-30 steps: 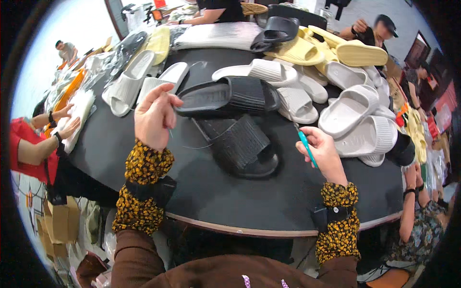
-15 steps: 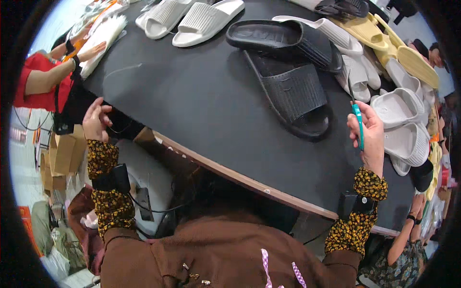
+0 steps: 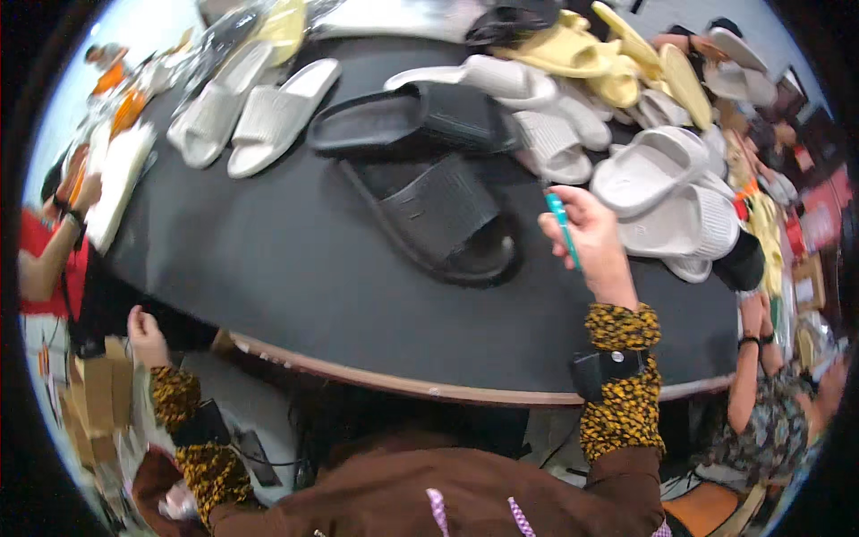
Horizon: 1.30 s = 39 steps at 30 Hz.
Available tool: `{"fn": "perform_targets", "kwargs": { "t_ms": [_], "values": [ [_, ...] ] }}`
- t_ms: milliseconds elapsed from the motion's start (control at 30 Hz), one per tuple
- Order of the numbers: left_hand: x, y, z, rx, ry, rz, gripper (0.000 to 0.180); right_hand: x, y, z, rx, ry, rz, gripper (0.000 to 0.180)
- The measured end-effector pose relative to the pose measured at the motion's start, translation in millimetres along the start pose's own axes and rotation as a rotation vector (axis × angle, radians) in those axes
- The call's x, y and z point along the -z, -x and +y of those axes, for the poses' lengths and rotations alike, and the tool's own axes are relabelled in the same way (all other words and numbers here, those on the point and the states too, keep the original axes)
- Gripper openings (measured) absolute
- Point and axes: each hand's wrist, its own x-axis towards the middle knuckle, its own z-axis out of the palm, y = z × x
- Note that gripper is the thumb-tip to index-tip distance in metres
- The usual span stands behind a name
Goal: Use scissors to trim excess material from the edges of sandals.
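Right hand (image 3: 591, 242): grasping the tool, thumb and fingers curled round its handle; held above the table, just beside the grey pile.
Tool (image 3: 563, 231): teal handle, aslant in the right hand; its thin dark end points away from the body and is too small to read clearly.
Left hand (image 3: 148, 337): well apart from the right hand, off the table's near edge; fingers loosely curled, tips close together; whether anything thin is pinched there, I cannot tell.
Black slides (image 3: 450, 210): two, to the left of the right hand and well to the right of the left hand; one lies nearer the body, toe toward the right hand; the other lies beyond it and appears to overlap its heel; neither hand is on them.
Grey pile (image 3: 649, 172): slides heaped to the right of the right hand, more beyond it.
Grey pair (image 3: 279, 116): beyond the left hand, past the table edge.
Yellow slides (image 3: 559, 52): beyond the right hand, behind the grey ones.
Table (image 3: 295, 291): dark top, under the right hand.
White stack (image 3: 121, 183): beyond the left hand; a co-worker's hand (image 3: 88, 191) is at it.
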Motion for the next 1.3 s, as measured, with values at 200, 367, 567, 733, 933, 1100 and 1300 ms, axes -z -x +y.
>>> {"fn": "perform_targets", "kwargs": {
  "t_ms": [200, 367, 567, 733, 933, 1100, 1300],
  "values": [
    [-43.4, -10.8, 318.7, -0.294, 0.553, -0.205, 0.028, 13.1, -0.8, 6.3, 0.119, -0.057, 0.027, 0.039],
    [-100.6, 26.5, 449.8, -0.267, 0.653, -1.013, 0.043, 9.6, -7.7, 24.2, 0.233, 0.025, 0.111, 0.038],
    [-146.9, 44.3, 511.4, -0.189, 0.626, -1.3, 0.055, 7.6, -2.4, 15.1, 0.211, -0.071, 0.062, 0.034],
    [-162.6, 56.7, 516.3, -0.244, 0.916, -1.434, 0.065, 9.8, 2.1, 10.4, 0.244, 0.052, 0.099, 0.033],
    [-122.3, 84.2, 534.6, -0.14, 0.992, -1.457, 0.076, 11.1, 0.4, 13.4, 0.238, 0.062, 0.097, 0.034],
    [-104.9, 86.8, 519.1, -0.067, 0.97, -1.383, 0.073, 8.5, 0.1, 11.2, 0.261, 0.046, 0.085, 0.033],
    [-78.0, 103.2, 497.8, -0.23, 0.816, -1.112, 0.071, 8.0, 1.2, 10.8, 0.249, -0.014, 0.073, 0.032]
  ]
}}
